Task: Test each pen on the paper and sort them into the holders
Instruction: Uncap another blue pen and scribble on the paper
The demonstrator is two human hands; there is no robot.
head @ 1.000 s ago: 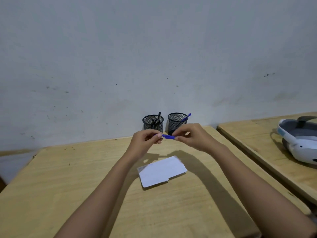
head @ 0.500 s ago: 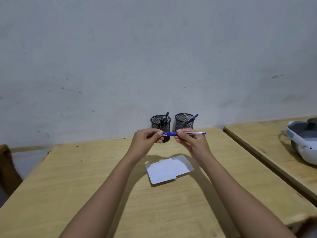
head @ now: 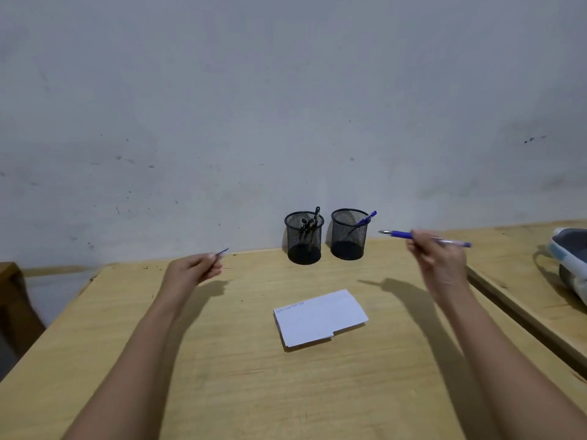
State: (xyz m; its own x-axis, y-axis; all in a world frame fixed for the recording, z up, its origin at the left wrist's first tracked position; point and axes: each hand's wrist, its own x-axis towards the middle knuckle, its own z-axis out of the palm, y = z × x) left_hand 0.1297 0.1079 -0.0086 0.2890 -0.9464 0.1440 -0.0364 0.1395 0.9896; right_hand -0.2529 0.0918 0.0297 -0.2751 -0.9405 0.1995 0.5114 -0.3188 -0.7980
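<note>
Blue ink is what the pen [head: 409, 235] in the right hand [head: 440, 265] looks set to give: it is uncapped, its tip bare and pointing toward the middle of the frame, held level in the air at right of centre, above the table [head: 222, 376] and just to the right of the two mesh holders. The fingers [head: 416, 241] of that hand are closed around its barrel. The left hand [head: 193, 269], at left of centre, pinches a small blue piece that I take to be the cap [head: 222, 252]; its fingers are drawn narrow on it.

As for progress, the left holder [head: 304, 238] already carries several dark pens [head: 309, 222], and the right holder [head: 348, 235] carries one blue pen [head: 365, 219] leaning on its rim. So a good part of the sorting appears done. The paper [head: 320, 317], lying flat at the centre of the table, shows a short row of faint marks along its upper left edge, which suggests test strokes.

What is left for this pen, by my judgement: scribble on the paper, recap it, and drop it in a holder. No other loose pens show on the table, so this may be the last.
</note>
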